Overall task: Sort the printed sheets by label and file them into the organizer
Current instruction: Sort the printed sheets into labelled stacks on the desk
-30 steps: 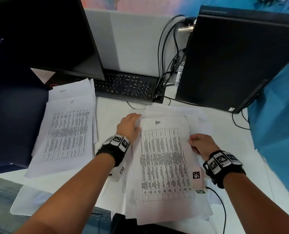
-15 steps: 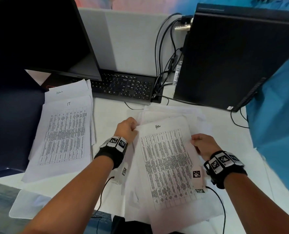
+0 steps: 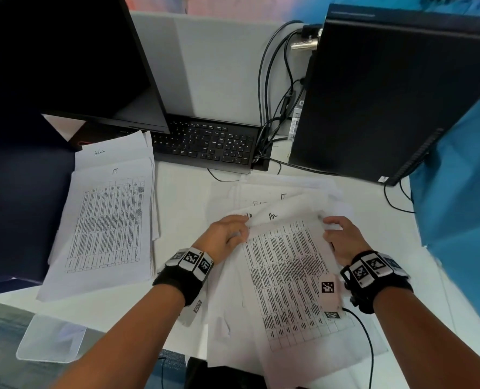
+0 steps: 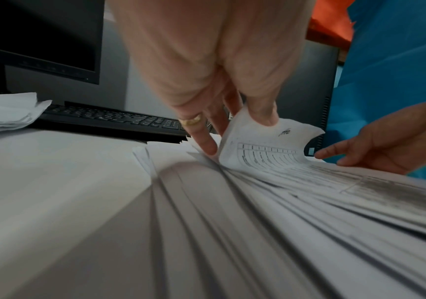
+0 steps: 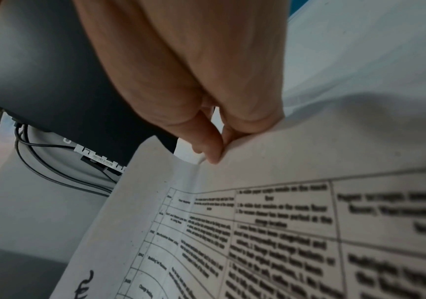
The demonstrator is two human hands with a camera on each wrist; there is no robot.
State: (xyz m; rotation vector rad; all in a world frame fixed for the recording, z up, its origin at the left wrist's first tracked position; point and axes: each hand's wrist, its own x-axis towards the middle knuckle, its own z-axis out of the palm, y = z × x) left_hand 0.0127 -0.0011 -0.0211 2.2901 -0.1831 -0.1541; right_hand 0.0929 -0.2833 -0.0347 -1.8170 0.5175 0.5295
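Note:
A loose pile of printed sheets (image 3: 233, 318) lies in front of me on the white desk. Its top sheet (image 3: 289, 265), a table labelled "Hr", curls up at the far end. My left hand (image 3: 230, 234) pinches its far left corner between thumb and fingers (image 4: 262, 117). My right hand (image 3: 339, 234) pinches the far right edge (image 5: 212, 153) of the same sheet (image 5: 258, 222). An "IT" sheet (image 3: 282, 196) shows underneath. To the left sits a sorted stack (image 3: 106, 226) with "IT" on top and an "Admin" sheet (image 3: 101, 153) behind it.
A black keyboard (image 3: 205, 144) and a monitor (image 3: 64, 51) stand behind the stacks. A black computer tower (image 3: 387, 94) with cables (image 3: 272, 108) is at the back right. Blue cloth (image 3: 457, 206) hangs on the right. A clear plastic piece (image 3: 50, 338) lies at the front left edge.
Both hands moved up to the far corners of the Hr sheet and raised its far end, which now curls. The IT sheet below has come into sight.

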